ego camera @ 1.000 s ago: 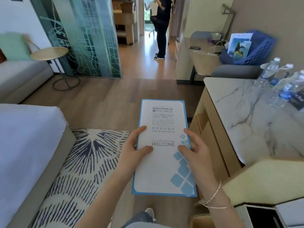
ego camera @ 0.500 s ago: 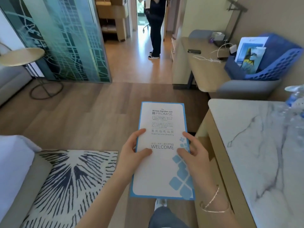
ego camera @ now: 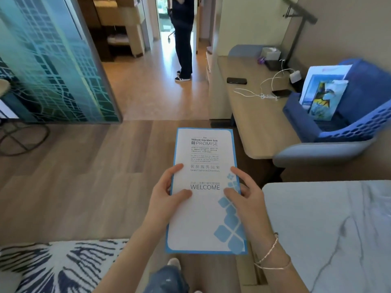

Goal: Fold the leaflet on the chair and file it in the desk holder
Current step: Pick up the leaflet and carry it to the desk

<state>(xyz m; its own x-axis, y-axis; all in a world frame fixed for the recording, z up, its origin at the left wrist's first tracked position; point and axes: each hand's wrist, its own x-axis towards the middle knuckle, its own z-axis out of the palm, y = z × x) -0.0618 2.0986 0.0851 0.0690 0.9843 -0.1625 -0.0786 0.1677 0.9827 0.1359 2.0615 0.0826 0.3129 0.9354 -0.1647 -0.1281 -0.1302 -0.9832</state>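
Observation:
I hold a tall white leaflet (ego camera: 204,157) with a blue border and the word WELCOME, folded flat, out in front of me above the wooden floor. My left hand (ego camera: 164,193) grips its left edge with the thumb on the front. On the other edge, my right hand (ego camera: 246,195) grips the same way. A blue mesh desk holder (ego camera: 347,130) stands on the wooden desk (ego camera: 256,123) at the right, ahead of the leaflet, with two printed sheets (ego camera: 321,92) upright inside it.
A marble-topped counter (ego camera: 330,233) lies close at my right. A grey chair (ego camera: 317,155) is pushed under the desk. A phone (ego camera: 236,80), cables and a tissue box sit on the desk. A person (ego camera: 183,37) stands in the hallway. Patterned glass wall at left, rug at bottom left.
I have walked forward and turned right: the desk and blue holder are nearer and larger, the bed and water bottles have left the view. Both hands keep the same grip on the leaflet.

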